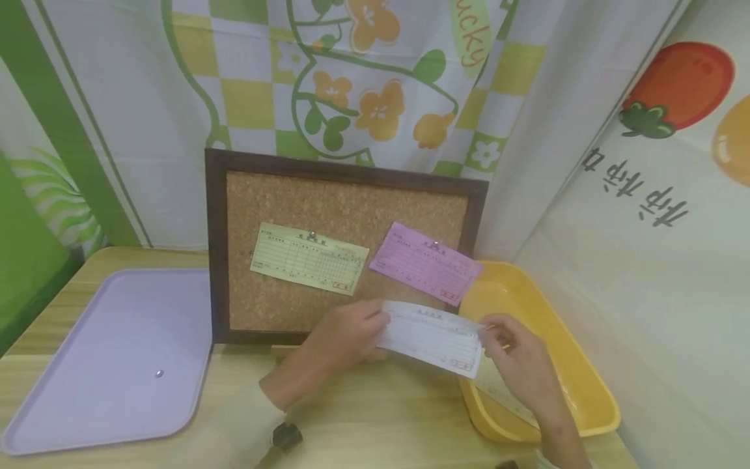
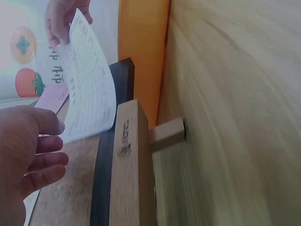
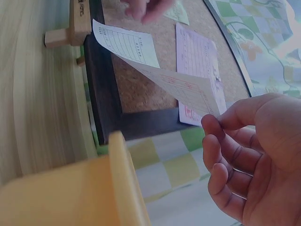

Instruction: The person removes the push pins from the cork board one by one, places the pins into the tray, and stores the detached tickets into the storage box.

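My right hand (image 1: 521,358) pinches the right end of a white printed form slip (image 1: 433,339) between thumb and forefinger. The slip bows in the air before the lower right of a dark-framed cork board (image 1: 263,319). At its left end is my left hand (image 1: 342,335), fingers loosely spread, the tips right at the paper's edge in the left wrist view. Higher on the board hang a yellow-green slip (image 1: 307,260) and a tilted pink slip (image 1: 424,264). Each has a silver pushpin at its top edge.
To the left lies a lilac tray (image 1: 117,352) with one silver pin (image 1: 159,374) on it. A yellow basin (image 1: 586,397) stands at the right, a pale paper (image 1: 504,391) inside. Below the board juts a wooden stand (image 2: 129,165). Patterned curtain (image 1: 252,98) hangs behind.
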{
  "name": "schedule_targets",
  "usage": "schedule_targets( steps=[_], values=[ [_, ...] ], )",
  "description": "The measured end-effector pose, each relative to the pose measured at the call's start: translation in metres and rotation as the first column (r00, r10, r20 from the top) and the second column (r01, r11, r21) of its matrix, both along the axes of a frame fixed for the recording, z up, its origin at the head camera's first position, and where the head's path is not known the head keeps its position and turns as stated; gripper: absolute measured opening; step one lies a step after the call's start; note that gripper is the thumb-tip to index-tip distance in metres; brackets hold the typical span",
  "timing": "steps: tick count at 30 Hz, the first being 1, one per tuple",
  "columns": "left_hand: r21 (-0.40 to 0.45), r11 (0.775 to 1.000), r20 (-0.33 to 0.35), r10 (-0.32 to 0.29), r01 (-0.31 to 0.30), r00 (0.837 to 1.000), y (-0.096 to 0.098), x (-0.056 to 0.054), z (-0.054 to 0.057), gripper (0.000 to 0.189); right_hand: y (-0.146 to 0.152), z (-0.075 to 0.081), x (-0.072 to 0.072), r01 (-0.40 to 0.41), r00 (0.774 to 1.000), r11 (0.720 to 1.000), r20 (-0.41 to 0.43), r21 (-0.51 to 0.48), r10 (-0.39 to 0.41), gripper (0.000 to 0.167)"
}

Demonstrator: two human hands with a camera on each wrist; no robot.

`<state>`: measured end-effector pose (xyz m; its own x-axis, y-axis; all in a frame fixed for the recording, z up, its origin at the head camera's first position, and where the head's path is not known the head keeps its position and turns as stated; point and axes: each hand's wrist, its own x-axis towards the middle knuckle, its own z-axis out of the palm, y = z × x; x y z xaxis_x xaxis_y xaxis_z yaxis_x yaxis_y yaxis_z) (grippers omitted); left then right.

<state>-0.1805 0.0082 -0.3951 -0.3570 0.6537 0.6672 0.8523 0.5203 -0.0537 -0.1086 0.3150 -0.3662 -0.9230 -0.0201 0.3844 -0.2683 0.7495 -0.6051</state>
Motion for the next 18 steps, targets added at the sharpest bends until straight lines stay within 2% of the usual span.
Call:
schedule_targets(
  steps=[4, 7, 13, 18],
  values=[
    [0.076, 0.996, 0.035, -0.045, 0.042, 0.998, -0.015, 0.004, -0.003, 0.016, 0.006, 0.004, 0.003, 0.062, 0.998, 0.998, 0.018, 0.012, -0.062, 0.014],
    [0.114, 0.993, 0.063, -0.048, 0.04, 0.997, -0.029, 0.008, -0.005, 0.013, 0.012, 0.005, 0.005, 0.099, 0.995, 0.995, 0.025, 0.027, -0.1, 0.016],
    [0.096, 0.995, 0.124, 0.026, -0.038, 0.992, -0.06, 0.018, -0.006, 0.016, 0.022, 0.005, 0.011, 0.149, 0.987, 0.988, 0.047, 0.044, -0.151, 0.021],
    [0.064, 0.992, 0.199, 0.095, -0.11, 0.975, -0.088, 0.026, -0.007, 0.013, 0.029, 0.007, 0.013, 0.19, 0.979, 0.979, 0.06, 0.073, -0.194, 0.023]
  ],
)
